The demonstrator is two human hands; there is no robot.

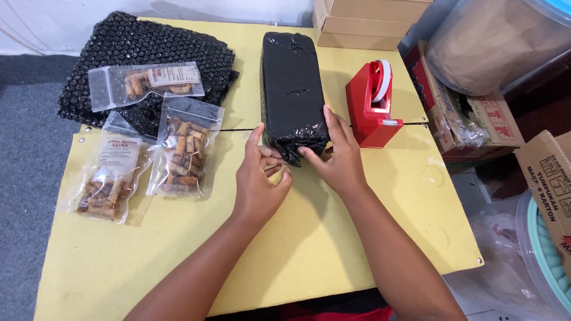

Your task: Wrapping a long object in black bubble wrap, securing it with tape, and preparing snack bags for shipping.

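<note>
While both hands work at its near end, the scene reads as follows.

Black parcel: a long block (293, 89) wrapped in shiny black film lies lengthwise on the yellow table (309, 238), its far end near the table's back edge, its near end at the seam across the tabletop.
Left hand: the left hand (260, 181) has its fingers curled, fingertips pinching the loose crumpled wrap at the parcel's near left corner.
Right hand: the right hand (338, 156) lies flat, fingers spread, pressing the parcel's near right corner and side.
Tape dispenser: a red dispenser (373, 106) stands just beside the right hand, close to the parcel's right side.
Snack bags: three clear bags (185, 148) of brown rolls lie left of the parcel, well apart from it.
Bubble wrap: a black sheet (148, 47) covers the far left corner, partly under the bags.
Open room: bare yellow surface stretches from the hands to the near edge.
Right edge: cardboard boxes (476, 119) crowd just past it.
</note>
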